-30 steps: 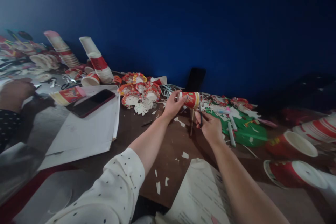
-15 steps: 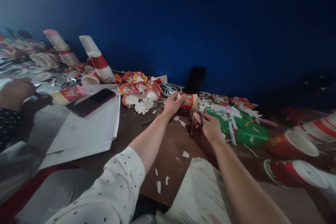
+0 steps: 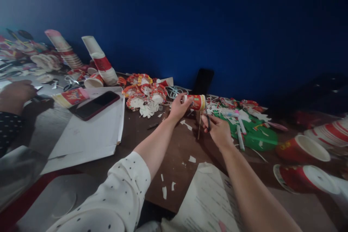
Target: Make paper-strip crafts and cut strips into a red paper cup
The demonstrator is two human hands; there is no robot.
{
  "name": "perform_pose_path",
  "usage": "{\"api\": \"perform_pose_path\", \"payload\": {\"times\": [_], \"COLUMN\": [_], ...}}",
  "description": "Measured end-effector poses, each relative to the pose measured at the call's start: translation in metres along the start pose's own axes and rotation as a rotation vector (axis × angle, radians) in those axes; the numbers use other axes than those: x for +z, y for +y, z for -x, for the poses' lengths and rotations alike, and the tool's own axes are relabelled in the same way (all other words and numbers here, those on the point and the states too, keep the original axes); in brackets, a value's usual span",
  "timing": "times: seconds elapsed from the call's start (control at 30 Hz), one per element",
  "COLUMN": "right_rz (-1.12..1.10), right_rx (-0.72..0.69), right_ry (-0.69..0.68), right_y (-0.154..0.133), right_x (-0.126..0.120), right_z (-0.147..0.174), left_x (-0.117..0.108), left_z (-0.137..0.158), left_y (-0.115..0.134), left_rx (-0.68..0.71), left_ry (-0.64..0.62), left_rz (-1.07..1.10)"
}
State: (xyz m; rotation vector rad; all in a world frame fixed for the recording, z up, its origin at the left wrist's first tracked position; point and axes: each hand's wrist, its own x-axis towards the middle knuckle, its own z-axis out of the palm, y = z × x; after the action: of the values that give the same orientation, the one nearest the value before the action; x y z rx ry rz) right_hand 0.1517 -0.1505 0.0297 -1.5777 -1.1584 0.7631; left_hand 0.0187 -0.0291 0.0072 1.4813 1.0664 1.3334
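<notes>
In my left hand (image 3: 180, 109) is a red and yellow paper cup (image 3: 198, 102), lying on its side with the fingers wrapped round it. My right hand (image 3: 218, 130) grips a pair of scissors (image 3: 208, 123) by the dark handles. Their blades point up against the yellow-rimmed right end of the cup. A narrow strip (image 3: 199, 127) hangs down below that rim, close to the right fingers. Whether the blades are apart or together cannot be made out. White paper scraps (image 3: 186, 124) lie on the brown table (image 3: 174, 145) under both hands.
Cut paper flowers (image 3: 146, 94) are piled behind my left hand. A dark phone (image 3: 203, 81) leans on the blue wall. Green sheet (image 3: 261, 139) with markers and scraps lies right; red cups (image 3: 301, 148) beyond. Left are a white box lid (image 3: 89, 141) with a phone (image 3: 97, 106), and another person's hand (image 3: 17, 96).
The cup has tilted slightly in my left hand, its right end a little higher. My right hand with the scissors has shifted only slightly beside the rim.
</notes>
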Motion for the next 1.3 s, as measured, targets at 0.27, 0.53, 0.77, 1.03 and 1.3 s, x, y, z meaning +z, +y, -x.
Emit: {"api": "perform_pose_path", "payload": {"times": [0.27, 0.53, 0.77, 1.03, 1.3], "right_rz": [0.012, -0.163, -0.296, -0.236, -0.187], "right_rx": [-0.011, 0.073, 0.065, 0.084, 0.083], "right_ry": [0.005, 0.025, 0.015, 0.036, 0.063], "right_y": [-0.007, -0.005, 0.002, 0.003, 0.003], "right_x": [0.004, 0.011, 0.01, 0.007, 0.007], "right_z": [0.004, 0.003, 0.001, -0.002, -0.002], "left_x": [0.004, 0.005, 0.004, 0.008, 0.012], "left_z": [0.001, 0.002, 0.002, 0.003, 0.002], "left_y": [-0.001, -0.001, -0.004, -0.005, -0.01], "left_rx": [-0.111, -0.108, -0.039, -0.019, -0.022], "left_ry": [0.044, 0.042, 0.03, 0.01, 0.001], "left_rz": [0.08, 0.08, -0.004, -0.008, 0.029]}}
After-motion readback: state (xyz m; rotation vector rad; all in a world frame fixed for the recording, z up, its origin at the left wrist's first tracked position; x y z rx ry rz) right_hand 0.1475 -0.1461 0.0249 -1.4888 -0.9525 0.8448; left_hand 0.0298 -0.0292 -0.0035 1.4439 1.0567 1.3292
